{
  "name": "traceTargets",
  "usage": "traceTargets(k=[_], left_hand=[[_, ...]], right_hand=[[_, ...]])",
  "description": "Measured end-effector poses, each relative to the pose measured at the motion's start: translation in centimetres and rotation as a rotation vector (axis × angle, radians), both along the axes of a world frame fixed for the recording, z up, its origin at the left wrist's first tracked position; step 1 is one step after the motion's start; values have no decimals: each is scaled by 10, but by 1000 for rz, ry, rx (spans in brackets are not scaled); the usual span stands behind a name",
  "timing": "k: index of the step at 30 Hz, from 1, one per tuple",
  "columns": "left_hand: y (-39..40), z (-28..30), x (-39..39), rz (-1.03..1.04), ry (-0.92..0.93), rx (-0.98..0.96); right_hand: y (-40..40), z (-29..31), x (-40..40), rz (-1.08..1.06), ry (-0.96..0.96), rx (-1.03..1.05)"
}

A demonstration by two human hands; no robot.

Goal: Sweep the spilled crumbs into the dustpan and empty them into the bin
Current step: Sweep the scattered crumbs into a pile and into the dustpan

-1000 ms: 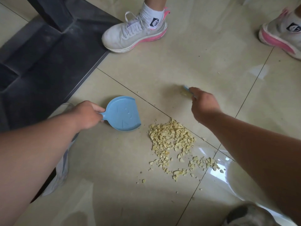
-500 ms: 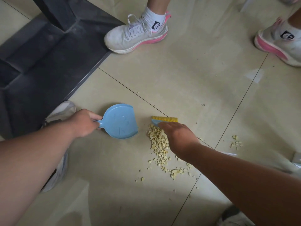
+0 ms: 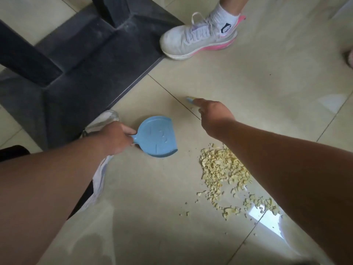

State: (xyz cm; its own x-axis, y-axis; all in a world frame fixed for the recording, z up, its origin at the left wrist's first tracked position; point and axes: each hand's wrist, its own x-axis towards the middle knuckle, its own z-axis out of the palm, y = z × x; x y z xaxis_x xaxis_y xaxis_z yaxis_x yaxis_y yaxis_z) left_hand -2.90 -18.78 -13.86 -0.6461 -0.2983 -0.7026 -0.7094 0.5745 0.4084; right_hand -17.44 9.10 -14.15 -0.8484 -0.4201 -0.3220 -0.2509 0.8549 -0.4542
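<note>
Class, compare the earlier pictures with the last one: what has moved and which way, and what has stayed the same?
The right hand, holding the small brush, has lifted off the near crumb pile and swung away to the far side of it. The left hand still grips the handle of the blue dustpan, which stays on the tiled floor beside the pile and holds no crumbs yet.

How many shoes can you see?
3, maybe more hidden. A white and pink sneaker is at the top, a pink sliver of another is at the right edge, and a white shoe is under the left arm.
</note>
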Motion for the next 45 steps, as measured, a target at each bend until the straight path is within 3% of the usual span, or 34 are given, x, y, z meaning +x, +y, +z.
traceTargets(k=[7,16,21,24,28,30,34,40,45], left_hand=[[6,0,-1,-36,3,-3],[28,3,9,-77,-8,9],[36,6,13,-33,4,23],[27,8,14,-39,-26,5],[16,22,11,-43,-48,3],[10,23,9,-96,-84,-35],[4,25,9,-215,-153,-101],[7,20,9,-315,-209,-132],[14,18,8,-311,-207,-130]], right_hand=[[33,-2,36,297,-15,77],[115,2,101,347,-43,90],[118,13,120,218,-14,5],[100,29,133,-91,-56,-214],[80,31,153,-663,-468,-536],[74,23,164,-796,-638,-614],[71,5,190,-809,-804,-643],[80,-10,208,-714,-905,-556],[103,-7,181,-683,-854,-490]])
